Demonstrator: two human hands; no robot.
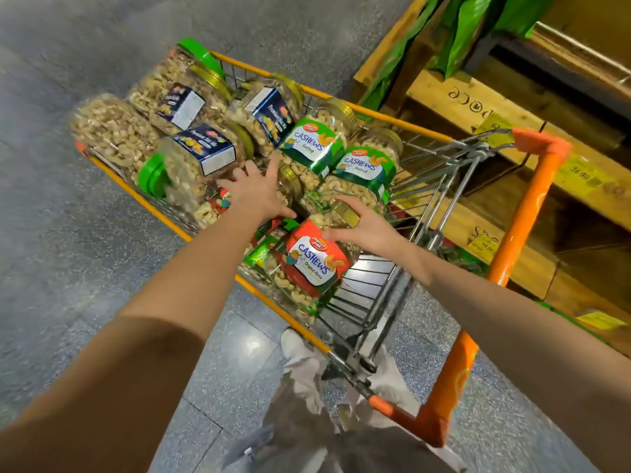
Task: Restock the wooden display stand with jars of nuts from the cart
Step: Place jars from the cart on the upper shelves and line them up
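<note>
Plastic, smooth and probably heavy, the red-labelled jar (312, 264) is gripped beside its gold lid (346, 213) by the right hand (365, 230); the left hand (252, 196) is held with fingers (273, 167) spread.

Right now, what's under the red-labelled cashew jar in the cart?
A green-labelled clear plastic jar pokes out beneath the red-labelled clear plastic cashew jar, with more cashews lower down. Their full count and the wire cart's floor there are covered.

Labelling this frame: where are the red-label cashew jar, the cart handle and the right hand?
red-label cashew jar (312, 261), head view, on its label
cart handle (522, 227), head view, orange bar
right hand (362, 230), head view, back of hand
</note>
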